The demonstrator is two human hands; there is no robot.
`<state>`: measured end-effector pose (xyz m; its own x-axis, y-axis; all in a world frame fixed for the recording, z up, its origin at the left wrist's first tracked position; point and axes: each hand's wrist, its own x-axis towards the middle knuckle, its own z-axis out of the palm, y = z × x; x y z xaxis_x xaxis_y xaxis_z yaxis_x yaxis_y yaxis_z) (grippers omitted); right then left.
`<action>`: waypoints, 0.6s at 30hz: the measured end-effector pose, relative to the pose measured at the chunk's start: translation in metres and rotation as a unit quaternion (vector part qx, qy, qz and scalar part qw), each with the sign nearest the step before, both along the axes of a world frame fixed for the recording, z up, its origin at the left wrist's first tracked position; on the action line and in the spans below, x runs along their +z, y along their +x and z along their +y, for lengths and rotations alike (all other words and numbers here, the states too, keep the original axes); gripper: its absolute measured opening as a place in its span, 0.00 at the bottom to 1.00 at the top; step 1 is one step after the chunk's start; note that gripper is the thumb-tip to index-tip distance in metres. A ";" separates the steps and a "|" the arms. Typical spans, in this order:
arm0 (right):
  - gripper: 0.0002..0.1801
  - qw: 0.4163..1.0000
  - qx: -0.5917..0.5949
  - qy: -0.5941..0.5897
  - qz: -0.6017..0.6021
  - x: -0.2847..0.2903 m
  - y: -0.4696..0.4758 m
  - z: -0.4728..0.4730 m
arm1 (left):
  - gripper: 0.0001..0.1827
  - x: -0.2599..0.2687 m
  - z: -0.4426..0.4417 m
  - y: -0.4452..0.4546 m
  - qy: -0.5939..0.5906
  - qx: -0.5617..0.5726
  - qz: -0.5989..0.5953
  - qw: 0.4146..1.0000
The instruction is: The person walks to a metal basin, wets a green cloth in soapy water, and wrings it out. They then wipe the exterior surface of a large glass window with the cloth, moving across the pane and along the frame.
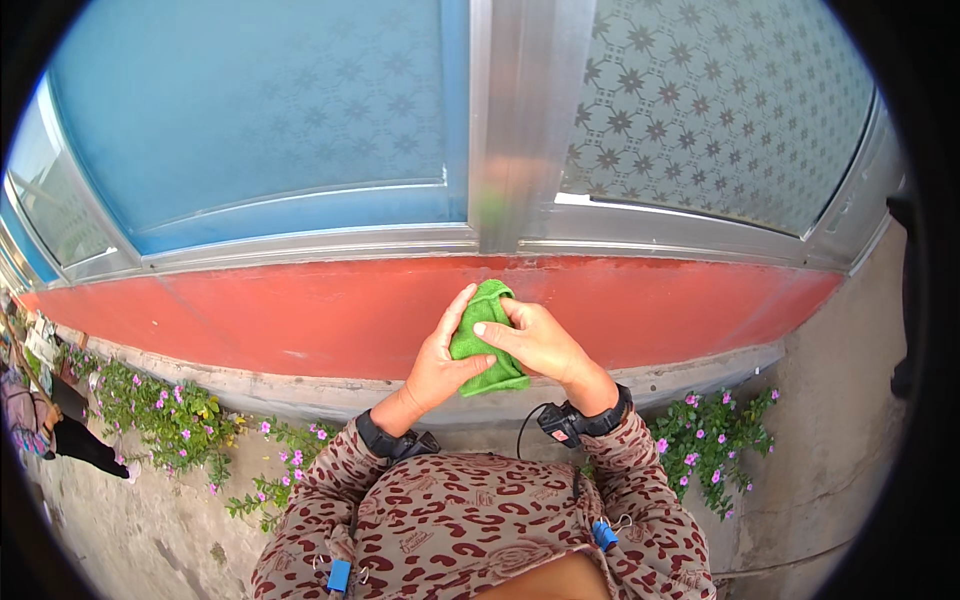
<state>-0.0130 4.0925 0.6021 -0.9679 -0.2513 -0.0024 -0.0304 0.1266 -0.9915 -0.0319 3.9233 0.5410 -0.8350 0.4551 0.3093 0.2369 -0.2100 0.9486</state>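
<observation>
A folded green cloth is held between my two hands in front of my chest. My left hand grips its left side, with the thumb across the lower part and the fingers along the edge. My right hand has hold of the right side; its thumb lies on top, while some fingertips are hidden in or behind the folds. Beyond the cloth stands a red-painted wall base, below a blue window panel and a patterned glass pane.
A metal frame post divides the panes. Pink-flowered plants grow at the left along the concrete ledge, and another flowering plant is at the right. A person in dark trousers is at the far left, near a stick.
</observation>
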 end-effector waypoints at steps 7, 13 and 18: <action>0.08 0.821 -0.363 0.133 0.421 0.040 -0.020 -0.002 | 0.30 0.048 -0.058 -0.055 0.293 0.302 0.123 0.899; 0.18 0.619 -0.412 0.238 0.625 0.044 -0.088 -0.019 | 0.29 0.076 0.019 -0.090 -0.247 0.414 0.463 0.743; 0.25 0.560 -0.397 0.323 0.652 0.024 -0.119 -0.015 | 0.26 0.062 -0.001 -0.109 -0.255 0.368 0.580 0.681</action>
<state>-0.1316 4.0780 0.6260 -0.0598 -0.0953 0.9937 -0.3546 0.9325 0.0681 -0.1412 3.9228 0.6032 -0.2242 0.3407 0.9131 0.7511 0.6573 -0.0609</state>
